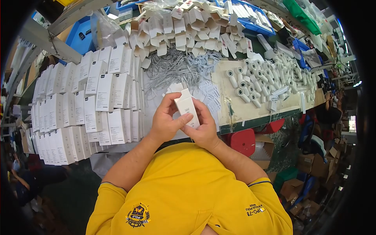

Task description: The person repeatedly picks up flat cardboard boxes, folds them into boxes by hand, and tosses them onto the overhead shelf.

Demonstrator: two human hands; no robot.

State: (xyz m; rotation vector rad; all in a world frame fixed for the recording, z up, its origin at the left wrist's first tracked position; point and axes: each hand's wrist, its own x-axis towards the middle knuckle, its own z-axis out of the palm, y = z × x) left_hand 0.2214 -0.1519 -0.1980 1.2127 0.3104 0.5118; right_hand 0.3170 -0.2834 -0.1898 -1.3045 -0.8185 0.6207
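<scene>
Resting between both hands, a slim white carton [187,109] is tilted above the near edge of the surface [237,111], with small print on its face and a flap standing up at its upper end. The left hand [165,119] has its fingers curled partway around one side, thumb pressed across the printed face; the right hand [206,127] cups the other side and lower end, its fingers bent no wider than the carton. Whether anything is inside cannot be told.

Just beyond lie a tangle of pale cords [168,70] and, to the right, scattered printed slips [210,94]. Farther back is a heap of unclosed cartons [184,31]; white cylindrical units [250,80] stand to the right, and stacked cartons [105,92] rise in tiers on the left.

As a judgement, a hard thumb press could dent the thin card, and a flap pushed in askew could crease. A loosened grip might drop the carton off the near edge. A sleeve or elbow swinging left could topple the close-packed tiers, while a trailing cord could snag on a finger.
</scene>
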